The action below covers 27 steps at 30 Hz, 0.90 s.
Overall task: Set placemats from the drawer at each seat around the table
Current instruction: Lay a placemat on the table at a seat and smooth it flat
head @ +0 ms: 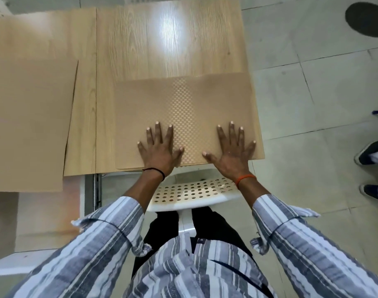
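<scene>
At the near edge of the desk [168,46], right in front of me, there's a tan placemat [183,104] with a fine checkered weave, lying flat on the light wood top. Both my hands are down on it with the grip fully open, nothing pinched or held: my left hand [160,147] is flat on the near-left part of the mat, fingers spread and straight, and my right hand [233,149] is doing the same on the near-right part, pinky out close to the mat's right edge. The mat sits pretty much flush with the desk's near edge and its right side runs right along the desk's right edge. Off to my left there's a second placemat [29,125], plainer looking from here and kinda blurry, lying on the neighbouring desk section and sticking out past its near edge. Just below my wrists, tucked partway under the desk, is a white chair [194,194] with round holes all over its seat. I've got a black band on my left wrist and an orange one on my right, striped shirt sleeves rolled back. Over on the tiled floor [312,82] at the far right, somebody's dark shoes [373,153] are poking into view.
</scene>
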{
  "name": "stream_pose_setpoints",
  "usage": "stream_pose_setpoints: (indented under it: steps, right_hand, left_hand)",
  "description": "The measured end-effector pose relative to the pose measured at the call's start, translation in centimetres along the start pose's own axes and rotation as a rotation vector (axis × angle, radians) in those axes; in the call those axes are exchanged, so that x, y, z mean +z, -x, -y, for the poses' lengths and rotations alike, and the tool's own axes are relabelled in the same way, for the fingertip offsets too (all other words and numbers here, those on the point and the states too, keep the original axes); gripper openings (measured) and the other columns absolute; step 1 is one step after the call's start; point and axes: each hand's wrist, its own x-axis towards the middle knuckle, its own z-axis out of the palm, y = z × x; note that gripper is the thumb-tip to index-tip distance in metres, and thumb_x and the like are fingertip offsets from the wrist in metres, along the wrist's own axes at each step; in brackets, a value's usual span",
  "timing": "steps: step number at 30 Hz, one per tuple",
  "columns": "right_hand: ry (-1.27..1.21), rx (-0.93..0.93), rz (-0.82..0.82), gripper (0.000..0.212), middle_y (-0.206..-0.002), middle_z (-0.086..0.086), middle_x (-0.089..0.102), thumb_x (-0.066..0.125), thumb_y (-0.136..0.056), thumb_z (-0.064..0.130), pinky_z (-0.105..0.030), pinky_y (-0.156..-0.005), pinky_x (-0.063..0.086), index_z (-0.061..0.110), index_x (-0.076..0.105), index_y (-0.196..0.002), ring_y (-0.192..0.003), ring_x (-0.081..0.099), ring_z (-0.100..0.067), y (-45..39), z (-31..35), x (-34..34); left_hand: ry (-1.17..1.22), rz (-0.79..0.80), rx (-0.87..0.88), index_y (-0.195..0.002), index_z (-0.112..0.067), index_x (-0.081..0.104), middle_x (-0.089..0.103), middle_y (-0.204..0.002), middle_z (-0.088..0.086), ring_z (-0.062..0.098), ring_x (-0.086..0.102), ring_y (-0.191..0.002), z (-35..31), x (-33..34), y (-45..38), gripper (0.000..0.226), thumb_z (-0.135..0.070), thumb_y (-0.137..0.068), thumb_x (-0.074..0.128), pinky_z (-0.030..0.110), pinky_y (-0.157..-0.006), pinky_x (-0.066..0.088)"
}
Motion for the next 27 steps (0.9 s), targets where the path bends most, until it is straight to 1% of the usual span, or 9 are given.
stream_pose_setpoints:
  steps: [3,9,14,24,26,27]
  right_hand:
    - [-0.001,-0.017,0.006,0.097,-0.165,0.005,-0.020,0.036,-0.079,0.084,-0.072,-0.112,-0.007,0.040,-0.004,-0.156,-0.151,-0.020,-0.028,-0.3,-0.3,0.0]
    - [0.009,-0.018,0.016,0.100,-0.164,0.005,-0.023,0.033,-0.078,0.086,-0.072,-0.111,-0.008,0.040,-0.009,-0.156,-0.150,-0.023,-0.028,-0.5,-0.4,0.3]
    - [0.010,-0.021,0.005,0.102,-0.164,0.005,-0.023,0.034,-0.077,0.087,-0.072,-0.112,-0.008,0.039,-0.010,-0.156,-0.150,-0.023,-0.028,-0.3,-0.4,0.4]
    - [0.019,-0.029,-0.001,0.102,-0.165,0.004,-0.021,0.035,-0.079,0.086,-0.072,-0.112,-0.006,0.037,-0.009,-0.156,-0.151,-0.021,-0.028,-0.1,-0.6,0.2]
    - [0.008,-0.030,-0.006,0.100,-0.166,0.003,-0.017,0.039,-0.080,0.083,-0.072,-0.112,-0.006,0.036,-0.004,-0.157,-0.152,-0.017,-0.029,0.1,-0.4,0.0]
    - [0.008,-0.026,-0.014,0.098,-0.166,0.002,-0.012,0.040,-0.081,0.081,-0.071,-0.112,-0.004,0.035,0.001,-0.158,-0.152,-0.013,-0.030,0.1,-0.2,-0.2]
  left_hand:
    - [0.005,-0.017,0.002,-0.153,-0.039,-0.014,-0.025,-0.162,0.000,0.031,-0.018,-0.150,-0.2,0.4,0.4,0.084,-0.073,-0.089,0.030,0.067,-0.115,0.005]
    - [-0.002,0.035,0.015,-0.154,-0.035,-0.015,-0.028,-0.161,0.002,0.033,-0.021,-0.149,-0.2,-0.2,0.8,0.104,-0.080,-0.080,0.041,0.066,-0.115,0.002]
    - [-0.011,0.059,0.023,-0.154,-0.036,-0.016,-0.030,-0.160,0.001,0.032,-0.023,-0.148,0.0,-0.4,0.9,0.114,-0.081,-0.073,0.051,0.069,-0.113,0.001]
    - [-0.030,0.050,0.028,-0.153,-0.037,-0.016,-0.029,-0.161,0.001,0.032,-0.022,-0.149,0.0,-0.4,0.9,0.116,-0.082,-0.071,0.051,0.071,-0.112,0.002]
    - [-0.034,0.057,0.032,-0.154,-0.036,-0.013,-0.025,-0.162,0.002,0.033,-0.019,-0.149,0.0,-0.7,1.0,0.113,-0.081,-0.072,0.052,0.068,-0.113,0.004]
    - [-0.032,0.042,0.037,-0.155,-0.036,-0.008,-0.020,-0.163,0.003,0.033,-0.014,-0.150,0.0,-0.9,1.0,0.109,-0.079,-0.075,0.052,0.066,-0.114,0.007]
